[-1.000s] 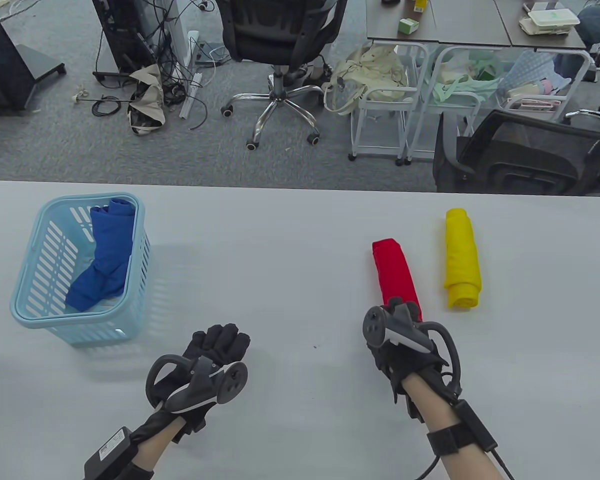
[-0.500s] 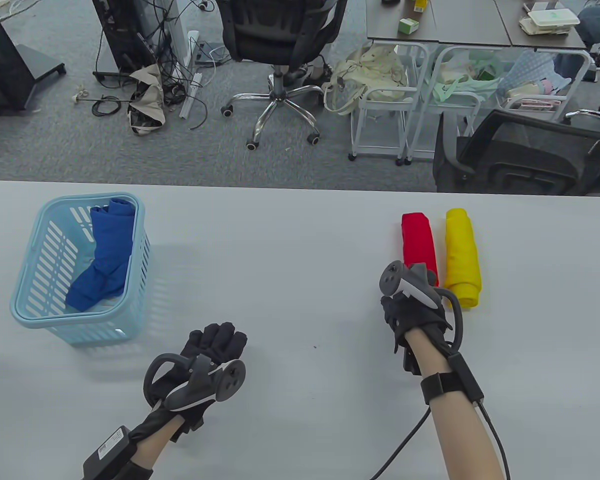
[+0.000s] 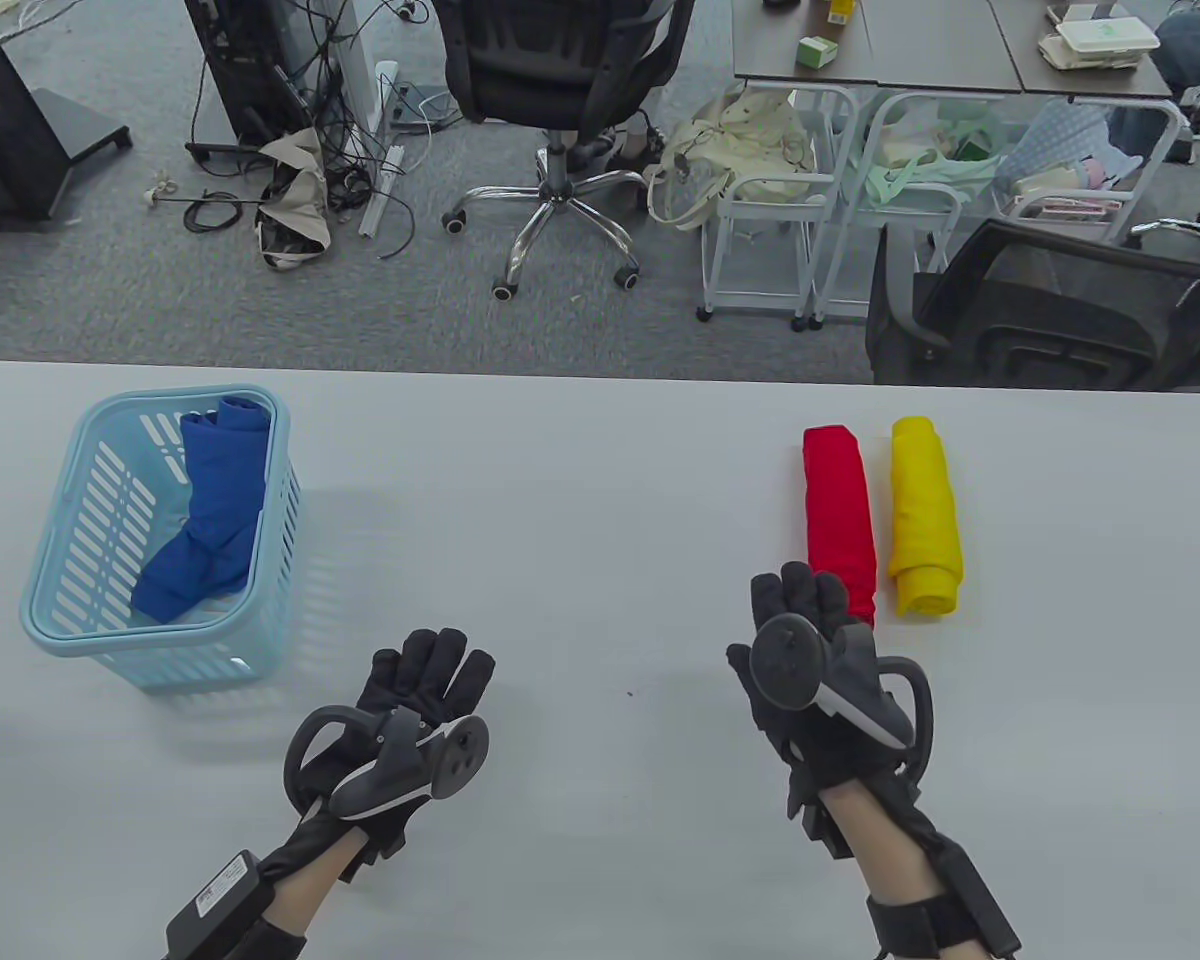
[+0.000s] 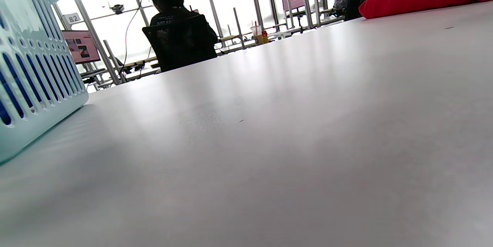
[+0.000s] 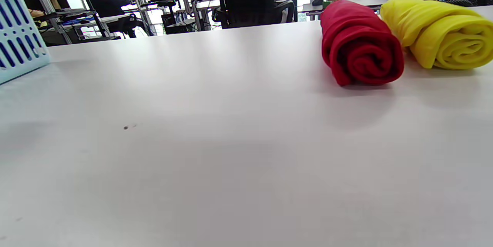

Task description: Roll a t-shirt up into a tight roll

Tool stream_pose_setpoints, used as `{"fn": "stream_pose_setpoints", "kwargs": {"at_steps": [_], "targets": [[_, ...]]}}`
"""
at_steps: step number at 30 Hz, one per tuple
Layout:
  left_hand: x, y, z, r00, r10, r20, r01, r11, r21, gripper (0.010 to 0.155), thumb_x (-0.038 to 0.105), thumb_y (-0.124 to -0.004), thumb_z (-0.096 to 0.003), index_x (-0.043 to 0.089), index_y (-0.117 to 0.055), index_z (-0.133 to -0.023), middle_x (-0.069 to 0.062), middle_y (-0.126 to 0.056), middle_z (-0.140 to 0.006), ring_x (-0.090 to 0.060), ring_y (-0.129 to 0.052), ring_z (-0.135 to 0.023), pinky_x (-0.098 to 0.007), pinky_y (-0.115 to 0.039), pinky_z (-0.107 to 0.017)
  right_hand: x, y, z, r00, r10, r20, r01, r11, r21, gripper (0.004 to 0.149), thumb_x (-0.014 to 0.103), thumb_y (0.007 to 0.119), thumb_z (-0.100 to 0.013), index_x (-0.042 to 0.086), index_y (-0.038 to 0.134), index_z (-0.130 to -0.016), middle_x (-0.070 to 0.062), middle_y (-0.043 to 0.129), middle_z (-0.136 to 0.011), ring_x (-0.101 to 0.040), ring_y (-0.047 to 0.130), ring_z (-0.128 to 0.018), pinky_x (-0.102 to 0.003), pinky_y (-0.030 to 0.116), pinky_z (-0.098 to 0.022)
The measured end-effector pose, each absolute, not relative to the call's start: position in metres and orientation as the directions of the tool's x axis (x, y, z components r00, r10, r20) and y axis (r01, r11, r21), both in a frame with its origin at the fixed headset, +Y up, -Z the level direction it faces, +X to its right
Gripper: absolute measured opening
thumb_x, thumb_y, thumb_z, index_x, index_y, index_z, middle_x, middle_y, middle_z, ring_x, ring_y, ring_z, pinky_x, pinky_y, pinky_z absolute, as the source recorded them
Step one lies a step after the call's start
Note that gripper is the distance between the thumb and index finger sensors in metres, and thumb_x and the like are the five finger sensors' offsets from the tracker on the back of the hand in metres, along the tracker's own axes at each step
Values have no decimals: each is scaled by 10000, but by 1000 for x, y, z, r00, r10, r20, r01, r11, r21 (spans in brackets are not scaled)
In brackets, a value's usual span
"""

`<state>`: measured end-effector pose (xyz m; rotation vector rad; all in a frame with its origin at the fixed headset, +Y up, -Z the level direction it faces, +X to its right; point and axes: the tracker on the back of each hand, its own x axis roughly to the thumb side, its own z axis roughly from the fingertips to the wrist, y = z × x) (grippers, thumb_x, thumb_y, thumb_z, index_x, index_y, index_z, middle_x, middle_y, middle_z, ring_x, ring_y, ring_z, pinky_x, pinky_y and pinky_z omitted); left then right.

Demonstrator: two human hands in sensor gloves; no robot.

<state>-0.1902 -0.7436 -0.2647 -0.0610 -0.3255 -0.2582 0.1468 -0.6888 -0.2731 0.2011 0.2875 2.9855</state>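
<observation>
Grey surface [image 3: 600, 480]: red rolled t-shirt [image 3: 840, 520] beside yellow rolled t-shirt [image 3: 925, 515]. Left hand [image 3: 425, 685], right hand [image 3: 795, 640] both relaxed, holding nothing. Next: blue crumpled t-shirt [image 3: 210, 510] in light-blue plastic basket [image 3: 55, 625]; flatten fully, roll under steady tension.

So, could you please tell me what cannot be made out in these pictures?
- Near end of the red rolled t-shirt: table view, behind the right hand.
- Blue crumpled cloth in the light blue plastic basket: lower part behind the rim.
- Left hand: left wrist view, only fingertips, cut by the top edge.
</observation>
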Motion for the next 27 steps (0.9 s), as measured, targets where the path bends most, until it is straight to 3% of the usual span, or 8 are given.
{"fn": "stream_pose_setpoints", "kwargs": {"at_steps": [7, 20, 23, 27], "targets": [[-192, -746, -266, 922, -231, 312, 251, 968, -27, 748, 632, -372, -466, 355, -191, -1137, -57, -161, -1245, -354, -260, -1157, -538, -358, -837, 150, -727, -262, -992, 0, 127, 26, -979, 202, 784, 546, 389, -608, 181, -73, -1127, -163, -167, -1130, -484, -167, -1033, -649, 137, -751], [-196, -744, -272, 928, -238, 287, 255, 967, -23, 727, 603, -428, -491, 345, -220, -1137, -53, -210, -1250, -347, -299, -1159, -538, -379, -836, 149, -736, -263, -990, -10, 138, 45, -968, 246, 839, 581, 445, -599, 185, -79, -1120, -168, -174, -1124, -496, -172, -1023, -663, 111, -735], [-199, -734, -280, 938, -214, 273, 232, 972, -35, 701, 574, -439, -503, 344, -250, -1137, -52, -233, -1248, -345, -322, -1156, -531, -405, -834, 149, -736, -263, -991, -4, 137, 39, -966, 256, 835, 575, 453, -600, 181, -64, -1124, -172, -155, -1131, -501, -154, -1028, -663, 123, -735], [-204, -700, -290, 953, -182, 243, 181, 983, 25, 701, 570, -472, -509, 342, -269, -1140, -55, -282, -1253, -346, -375, -1158, -531, -438, -833, 151, -736, -264, -991, -1, 134, 37, -963, 266, 831, 572, 456, -601, 177, -51, -1128, -178, -136, -1138, -507, -128, -1036, -661, 140, -738]]}}
